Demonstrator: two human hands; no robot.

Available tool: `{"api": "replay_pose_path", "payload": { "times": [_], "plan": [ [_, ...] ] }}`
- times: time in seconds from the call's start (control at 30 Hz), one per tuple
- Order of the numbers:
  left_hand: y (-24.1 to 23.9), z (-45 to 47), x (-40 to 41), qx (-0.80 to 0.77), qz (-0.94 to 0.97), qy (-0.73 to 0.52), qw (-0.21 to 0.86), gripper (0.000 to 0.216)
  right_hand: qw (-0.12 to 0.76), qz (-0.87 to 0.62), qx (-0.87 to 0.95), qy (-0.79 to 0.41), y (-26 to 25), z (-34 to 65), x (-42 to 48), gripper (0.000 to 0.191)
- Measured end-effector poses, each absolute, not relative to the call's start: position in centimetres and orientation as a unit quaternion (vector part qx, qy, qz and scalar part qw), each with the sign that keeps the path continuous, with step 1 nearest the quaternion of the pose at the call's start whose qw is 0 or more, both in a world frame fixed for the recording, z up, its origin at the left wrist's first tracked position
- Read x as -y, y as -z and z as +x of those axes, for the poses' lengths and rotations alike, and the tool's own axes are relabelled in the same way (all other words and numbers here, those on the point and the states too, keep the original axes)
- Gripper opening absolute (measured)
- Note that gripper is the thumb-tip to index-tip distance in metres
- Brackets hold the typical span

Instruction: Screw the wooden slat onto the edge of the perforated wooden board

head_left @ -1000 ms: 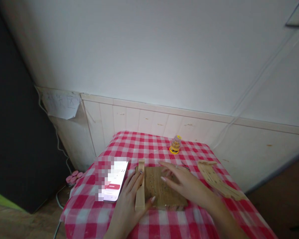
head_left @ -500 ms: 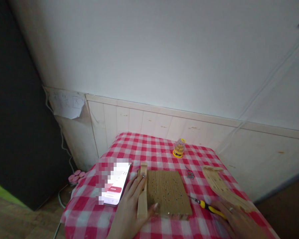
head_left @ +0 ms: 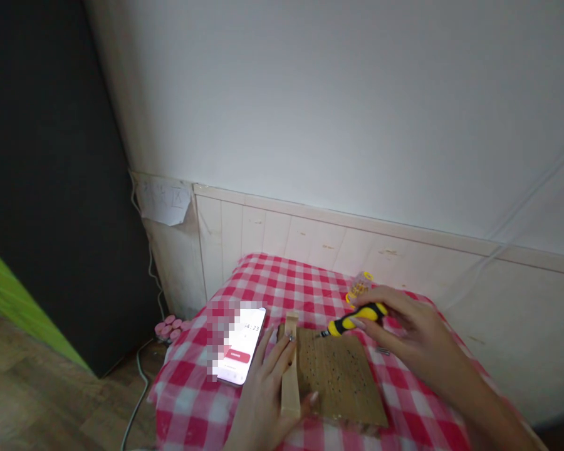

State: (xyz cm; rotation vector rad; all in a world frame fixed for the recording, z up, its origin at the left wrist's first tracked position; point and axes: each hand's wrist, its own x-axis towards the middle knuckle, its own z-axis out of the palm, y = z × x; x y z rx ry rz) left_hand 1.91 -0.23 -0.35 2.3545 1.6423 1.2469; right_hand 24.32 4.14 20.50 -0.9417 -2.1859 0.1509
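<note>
My left hand [head_left: 263,391] holds a pale wooden strip [head_left: 291,382], its fingers across the upper part and its thumb on the far side. The strip lies along the left edge of a brown wooden board [head_left: 341,376] dotted with many small dark marks. By my fingertips on the strip is a small shiny metal piece, perhaps a screw. Above the board, my right hand [head_left: 399,322] grips a yellow and black screwdriver [head_left: 352,318] by its handle. The tool slants, its tip pointing left toward the strip.
A lit phone [head_left: 242,351] lies left of my left hand. Behind my right hand stands a clear-topped yellow bit holder [head_left: 360,288]. Small metal pieces [head_left: 382,351] show partly beneath that hand. The checkered tablecloth [head_left: 272,272] reaches the white wall [head_left: 319,144].
My right hand has picked the screwdriver up from the tablecloth and brought it left, over the board. My left hand stays on the strip. The camera view has shifted left.
</note>
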Motion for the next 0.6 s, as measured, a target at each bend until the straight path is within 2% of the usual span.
{"api": "replay_pose_path", "payload": {
  "times": [0.2,0.33,0.47,0.6],
  "plan": [
    [-0.3,1.8,0.0,-0.508,0.762,-0.389,-0.1,0.076,0.296,-0.353,0.888,-0.016,-17.9,19.0,-8.3,0.014],
    [-0.1,2.0,-0.2,-0.507,0.751,-0.394,-0.152,0.075,0.332,-0.323,0.886,-0.001,-15.2,18.2,-9.3,0.005],
    [-0.2,2.2,-0.1,-0.516,0.729,-0.424,-0.149,0.065,0.369,-0.309,0.876,-0.028,-14.5,18.3,-9.4,0.011],
    [-0.4,2.2,0.2,-0.523,0.731,-0.417,-0.136,0.065,0.381,-0.315,0.868,-0.047,-14.2,18.1,-9.5,0.013]
  ]
}}
